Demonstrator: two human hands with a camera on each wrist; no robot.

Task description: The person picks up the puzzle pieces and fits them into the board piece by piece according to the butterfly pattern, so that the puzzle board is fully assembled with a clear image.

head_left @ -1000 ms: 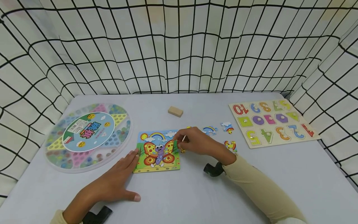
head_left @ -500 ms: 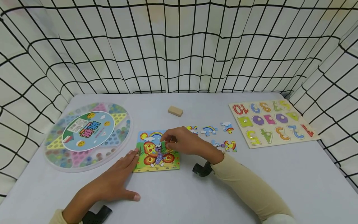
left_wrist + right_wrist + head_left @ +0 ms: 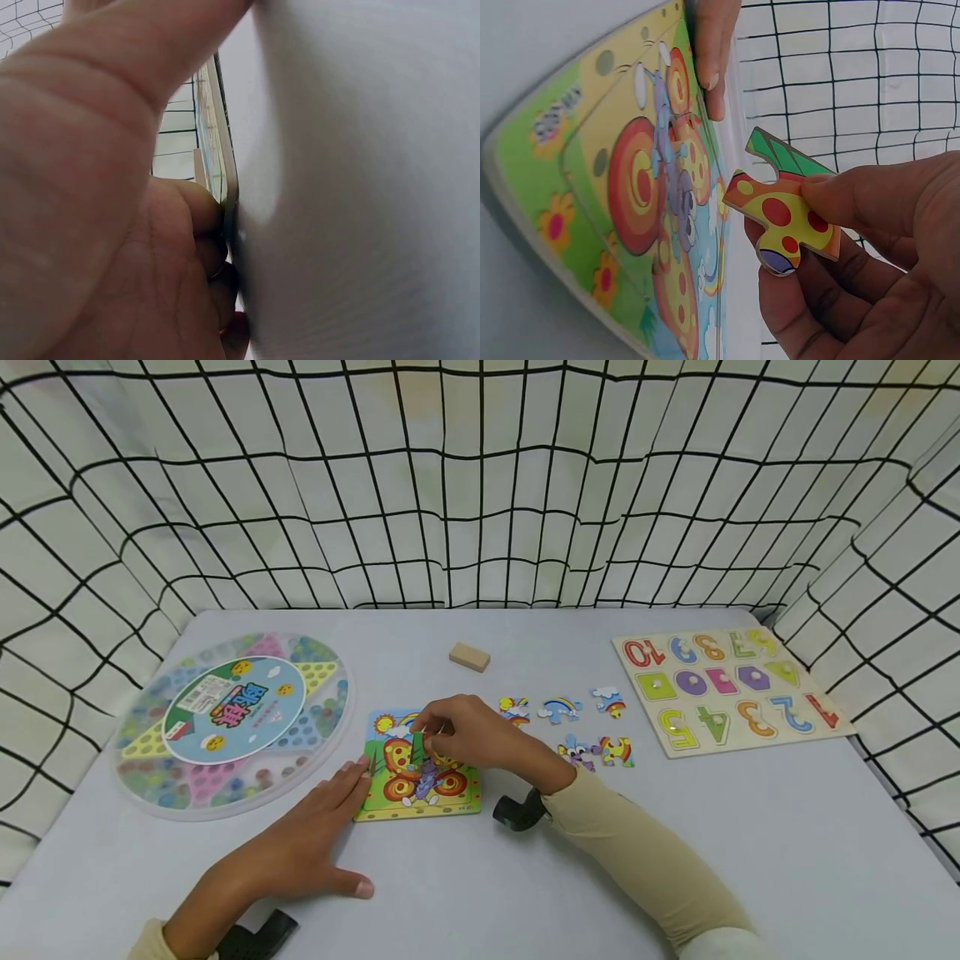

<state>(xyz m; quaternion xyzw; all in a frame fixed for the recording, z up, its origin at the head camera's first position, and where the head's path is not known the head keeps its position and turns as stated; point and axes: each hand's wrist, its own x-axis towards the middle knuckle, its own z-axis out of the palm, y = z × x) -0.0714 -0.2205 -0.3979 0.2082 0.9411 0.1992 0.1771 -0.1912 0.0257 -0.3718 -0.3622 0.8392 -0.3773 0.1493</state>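
Observation:
In the head view a butterfly puzzle board [image 3: 427,789] lies flat on the table, its upper right partly hidden by my right hand [image 3: 480,735]. That hand holds a jigsaw piece [image 3: 784,214] above the board, pinched between thumb and fingers. Yellow with red spots and a green corner, the piece stands apart from the board in the right wrist view. My left hand [image 3: 303,839] lies on the table, fingers stretched out, fingertips at the board's left edge. Right of the board lie several loose pieces, among them a rainbow piece [image 3: 560,709] and a purple piece [image 3: 576,752].
A round game board with marbles [image 3: 232,727] lies at the left. At the right is a wooden number and shape board [image 3: 735,693]. A small wooden block [image 3: 469,657] sits behind the puzzle. Black netting [image 3: 480,485] surrounds the table [image 3: 480,885].
My right hand has moved left with the jigsaw piece, from the board's right edge to over its middle, uncovering loose pieces on the right. The left hand has stayed at the board's edge.

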